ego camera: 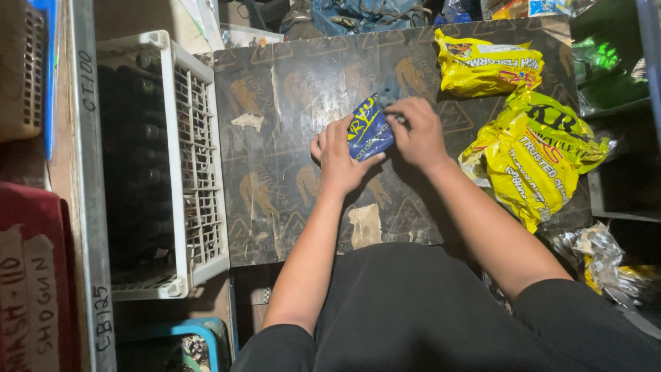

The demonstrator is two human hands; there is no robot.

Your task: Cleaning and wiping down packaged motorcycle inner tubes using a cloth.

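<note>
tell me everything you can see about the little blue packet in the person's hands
The blue packet is a small, glossy pouch, plastic by its sheen, blue with yellow print and a crinkled surface. It lies tilted on the dark printed board, near its middle. The left hand cups its left and lower edge; the right hand presses its upper right corner with its fingers. Whether it is sealed or opened cannot be told.

Probably a parts storeroom: labelled metal shelving (86,172), a white crate (196,165) of dark tubes, yellow packets (533,155) piled about.
</note>
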